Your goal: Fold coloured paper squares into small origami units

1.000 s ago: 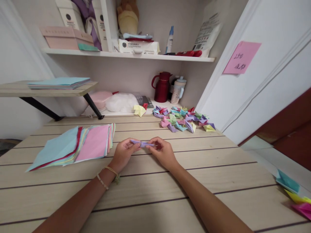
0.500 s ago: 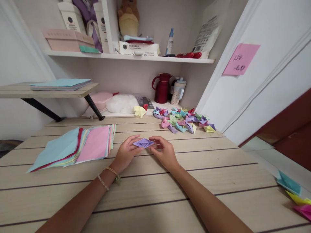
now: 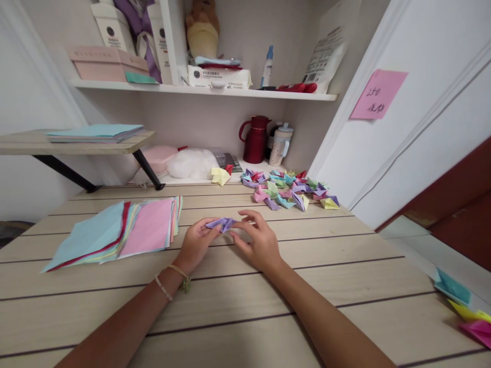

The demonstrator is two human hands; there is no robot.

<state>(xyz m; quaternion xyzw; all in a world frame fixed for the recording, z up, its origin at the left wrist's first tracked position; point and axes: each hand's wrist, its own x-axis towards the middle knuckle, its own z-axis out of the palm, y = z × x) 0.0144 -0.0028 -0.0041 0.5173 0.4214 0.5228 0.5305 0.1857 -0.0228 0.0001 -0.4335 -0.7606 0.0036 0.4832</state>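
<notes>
A small purple origami boat [image 3: 221, 224] is held over the middle of the table. My left hand [image 3: 197, 240] pinches its left side, thumb on the near face and fingers behind. At the boat's right end is my right hand [image 3: 259, 237], its fingers spread. The index fingertip seems to touch the paper, while the thumb stands apart below it. Beyond my hands, a cluster of folded paper boats [image 3: 286, 189] in several colours lies at the back right. A pale yellow folded piece [image 3: 220, 176] sits near the shelf, with a small red one beside it.
Loose coloured paper sheets [image 3: 149, 227] lie fanned on the left of the table [image 3: 215, 306]. More sheets [image 3: 95, 132] rest on a raised stand [image 3: 126, 148]. At the back stand a red jug [image 3: 256, 140] and a pale cup [image 3: 281, 145]. Bright folded papers [image 3: 454, 289] show at the right edge.
The purple boat has turned and shifted slightly left, with its folds standing up more. My right thumb and fingers have spread apart at its right end. My left hand still pinches it.
</notes>
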